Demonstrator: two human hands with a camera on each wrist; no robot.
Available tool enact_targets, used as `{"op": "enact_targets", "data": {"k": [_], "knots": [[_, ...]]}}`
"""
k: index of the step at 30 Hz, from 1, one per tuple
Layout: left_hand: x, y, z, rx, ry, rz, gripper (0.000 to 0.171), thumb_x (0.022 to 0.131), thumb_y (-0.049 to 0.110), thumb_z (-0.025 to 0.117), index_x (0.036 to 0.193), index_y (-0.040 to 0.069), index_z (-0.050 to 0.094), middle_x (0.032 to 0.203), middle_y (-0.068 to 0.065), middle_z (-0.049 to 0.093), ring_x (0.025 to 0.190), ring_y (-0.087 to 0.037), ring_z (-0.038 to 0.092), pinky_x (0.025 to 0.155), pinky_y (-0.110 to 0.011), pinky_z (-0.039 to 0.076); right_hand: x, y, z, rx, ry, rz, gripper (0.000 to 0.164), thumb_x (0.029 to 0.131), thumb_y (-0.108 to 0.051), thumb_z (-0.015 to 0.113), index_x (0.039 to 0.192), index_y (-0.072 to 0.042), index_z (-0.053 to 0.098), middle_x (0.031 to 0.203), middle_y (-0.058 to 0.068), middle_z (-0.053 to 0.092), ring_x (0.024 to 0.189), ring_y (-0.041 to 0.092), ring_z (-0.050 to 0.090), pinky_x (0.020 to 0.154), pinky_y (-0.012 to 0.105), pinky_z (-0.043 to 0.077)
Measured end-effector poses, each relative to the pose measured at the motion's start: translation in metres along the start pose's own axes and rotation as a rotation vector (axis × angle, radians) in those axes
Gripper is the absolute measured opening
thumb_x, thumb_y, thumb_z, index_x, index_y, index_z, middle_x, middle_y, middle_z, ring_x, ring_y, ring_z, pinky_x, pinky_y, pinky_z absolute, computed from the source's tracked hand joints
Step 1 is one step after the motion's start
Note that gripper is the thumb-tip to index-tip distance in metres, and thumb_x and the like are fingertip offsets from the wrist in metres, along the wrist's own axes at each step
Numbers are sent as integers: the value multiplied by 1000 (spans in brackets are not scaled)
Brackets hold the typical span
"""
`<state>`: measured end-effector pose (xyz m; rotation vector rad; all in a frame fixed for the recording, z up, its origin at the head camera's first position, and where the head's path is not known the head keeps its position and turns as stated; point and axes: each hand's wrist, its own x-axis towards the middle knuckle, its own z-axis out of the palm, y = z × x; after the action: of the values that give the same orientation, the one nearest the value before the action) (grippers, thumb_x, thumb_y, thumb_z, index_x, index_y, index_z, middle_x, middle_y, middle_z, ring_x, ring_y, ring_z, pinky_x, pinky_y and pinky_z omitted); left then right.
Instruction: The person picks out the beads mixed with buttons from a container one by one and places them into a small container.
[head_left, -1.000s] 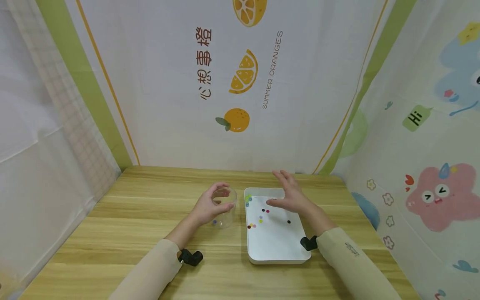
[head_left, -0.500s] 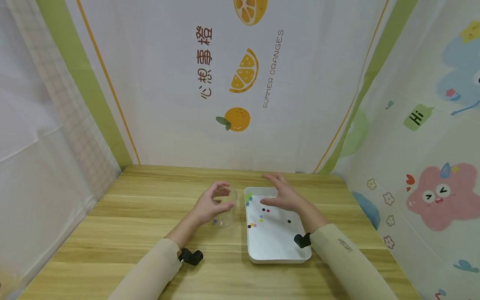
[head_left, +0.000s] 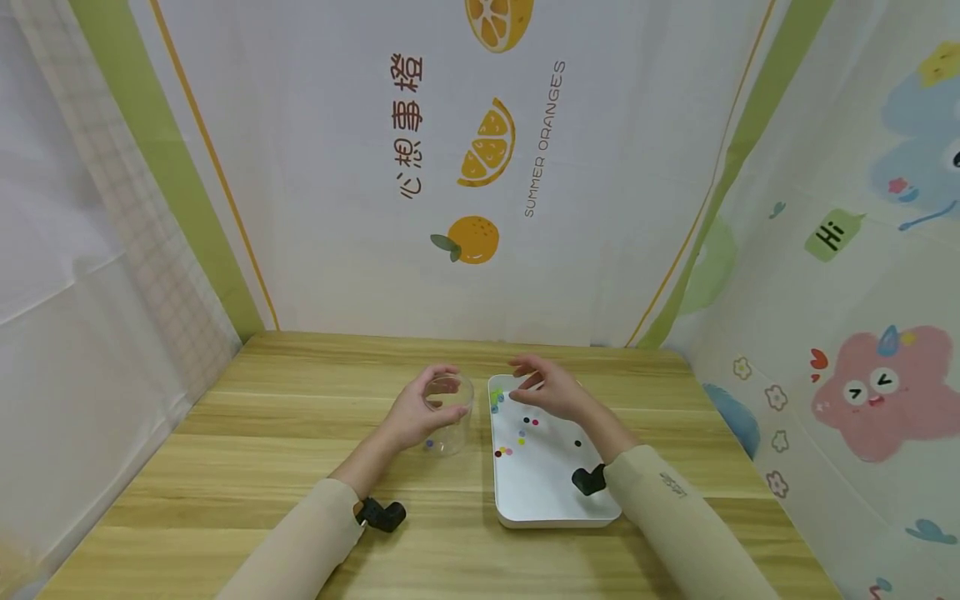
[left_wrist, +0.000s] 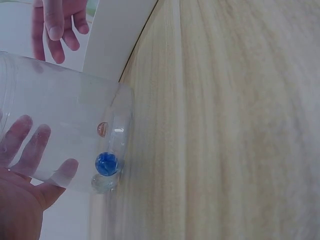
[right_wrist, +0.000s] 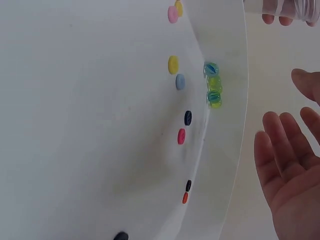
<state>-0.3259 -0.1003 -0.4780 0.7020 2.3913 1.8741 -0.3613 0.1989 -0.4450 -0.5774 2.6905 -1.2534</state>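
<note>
My left hand (head_left: 408, 414) grips a clear plastic cup (head_left: 453, 435) round its upper part; the cup stands upright on the wooden table. Through its wall, the left wrist view shows a blue marble (left_wrist: 106, 164), an orange-brown marble (left_wrist: 102, 129) and a clear marble (left_wrist: 102, 183) at the bottom. Over the far part of a white tray (head_left: 543, 496), my right hand (head_left: 553, 392) hovers with bent, parted fingers and nothing between them. Several blue and yellow-green glass marbles (right_wrist: 213, 84) sit in the tray's far left corner, just below that hand.
Small buttons lie scattered in the tray: a yellow button (right_wrist: 173, 65), a pink button (right_wrist: 172, 14), a red button (right_wrist: 181, 136), a black button (right_wrist: 188, 118) and others. The tray has a raised rim (head_left: 492, 475). Behind the wooden table (head_left: 300, 450) hangs a printed cloth (head_left: 337, 250).
My right hand has moved left across the tray toward its far left corner, and its fingers have drawn closer together. The left hand and cup have stayed in place.
</note>
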Motion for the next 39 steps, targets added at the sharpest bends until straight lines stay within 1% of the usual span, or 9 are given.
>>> {"op": "enact_targets", "data": {"k": [5, 9, 12, 17, 23, 27, 31, 36, 39], "knots": [[0, 0, -1, 0, -1, -2, 64, 96, 18, 83, 152, 12, 52, 151, -25, 61, 142, -43, 60, 117, -67, 49, 4, 0, 4, 15, 0, 23, 58, 98, -18, 84, 152, -16, 62, 136, 17, 72, 112, 25, 69, 86, 34, 62], [1, -1, -1, 1, 5, -2, 63, 96, 17, 83, 151, 13, 53, 149, -24, 63, 141, -43, 61, 116, -67, 50, 8, 2, 7, 20, -2, 18, 52, 99, -18, 83, 147, -12, 65, 128, 13, 74, 106, 23, 68, 81, 31, 60], [1, 0, 0, -3, 4, -4, 63, 96, 15, 83, 151, 13, 53, 149, -23, 63, 141, -43, 61, 115, -67, 51, 10, 3, 11, 34, -2, 30, 47, 99, -16, 83, 143, -10, 68, 124, 10, 75, 103, 21, 67, 79, 29, 59], [1, 1, 0, -7, 0, -5, 64, 96, 14, 83, 152, 13, 53, 149, -22, 64, 141, -43, 60, 114, -68, 51, 12, 0, 16, 60, -5, 73, 45, 98, -13, 83, 141, -11, 69, 122, 7, 74, 102, 21, 66, 77, 28, 58], [1, -1, -1, -1, -1, -2, 63, 97, 17, 83, 152, 12, 52, 151, -25, 62, 142, -44, 60, 115, -67, 51, 14, 1, 20, 52, -35, 76, 41, 98, -14, 83, 137, -9, 71, 122, 7, 75, 102, 21, 66, 78, 28, 57], [1, -2, -2, 3, -6, -6, 63, 97, 18, 82, 153, 13, 52, 152, -27, 61, 142, -43, 60, 115, -67, 51, 16, 3, 22, 39, -53, 101, 38, 98, -15, 83, 135, -11, 73, 122, 6, 74, 102, 21, 65, 79, 28, 58], [0, -1, -1, -5, -5, -10, 64, 97, 17, 83, 152, 13, 52, 151, -25, 62, 143, -43, 59, 116, -68, 50, 18, 6, 23, 29, -63, 117, 35, 98, -15, 83, 132, -13, 74, 120, 4, 75, 102, 21, 66, 78, 28, 58], [0, 0, -1, -6, -2, -10, 64, 96, 15, 83, 152, 13, 52, 150, -22, 63, 142, -43, 60, 115, -67, 51, 19, 9, 26, 31, -87, 108, 30, 98, -12, 81, 127, -12, 76, 117, 5, 77, 100, 20, 66, 78, 28, 57], [-1, 0, -1, -6, -4, -15, 64, 97, 15, 83, 152, 14, 52, 151, -23, 63, 142, -44, 60, 114, -67, 51, 20, 12, 28, 41, -99, 119, 27, 98, -12, 81, 125, -11, 76, 115, 5, 76, 98, 19, 66, 74, 28, 56]]}}
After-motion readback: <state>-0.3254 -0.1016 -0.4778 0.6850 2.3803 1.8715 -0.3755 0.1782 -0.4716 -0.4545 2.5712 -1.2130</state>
